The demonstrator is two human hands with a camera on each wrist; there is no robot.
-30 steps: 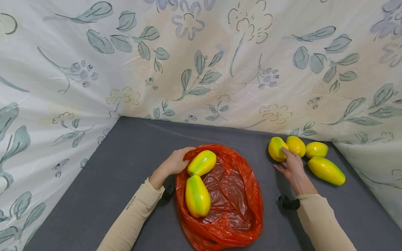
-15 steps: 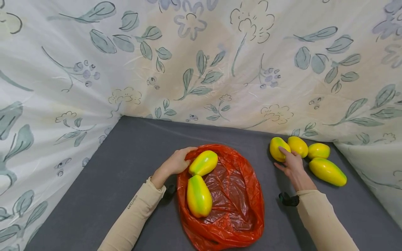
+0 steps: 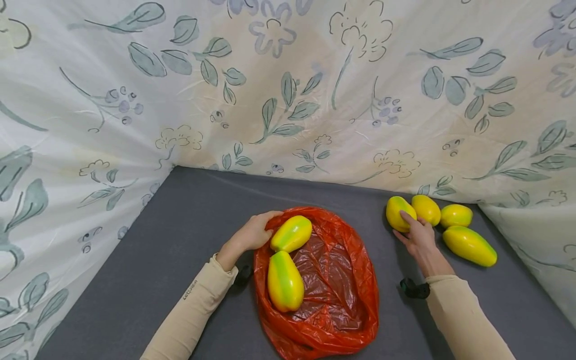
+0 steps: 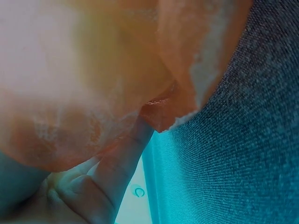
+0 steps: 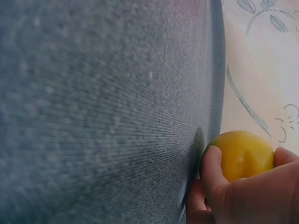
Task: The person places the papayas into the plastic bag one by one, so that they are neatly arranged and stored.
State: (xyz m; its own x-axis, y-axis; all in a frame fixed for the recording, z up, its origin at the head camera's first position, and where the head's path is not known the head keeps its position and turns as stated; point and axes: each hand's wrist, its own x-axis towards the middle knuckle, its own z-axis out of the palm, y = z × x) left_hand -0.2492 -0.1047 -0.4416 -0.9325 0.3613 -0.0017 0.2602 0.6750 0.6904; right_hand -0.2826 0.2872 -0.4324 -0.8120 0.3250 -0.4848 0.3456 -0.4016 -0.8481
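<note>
An opened red plastic bag (image 3: 330, 300) lies on the grey surface with its rim spread. Two yellow papayas with green streaks, the upper papaya (image 3: 292, 234) and the lower papaya (image 3: 285, 282), rest in its left side. My left hand (image 3: 251, 232) holds the bag's upper left rim; in the left wrist view, the plastic hides part of the fingers. On the right, my right hand (image 3: 419, 240) grips the leftmost papaya (image 3: 398, 212) of a group. The right wrist view shows fingers on both sides of that papaya (image 5: 245, 156), which still sits on the surface.
Beside the gripped fruit stand a second papaya (image 3: 426, 210), a third papaya (image 3: 456, 216) and a long papaya (image 3: 470, 246). A floral cloth (image 3: 288, 100) hangs behind and along both sides of the grey tabletop (image 3: 202, 210).
My right hand's fingers have drawn in closer around the leftmost papaya. The left hand, the bag and the other papayas keep their places; the head view has shifted slightly.
</note>
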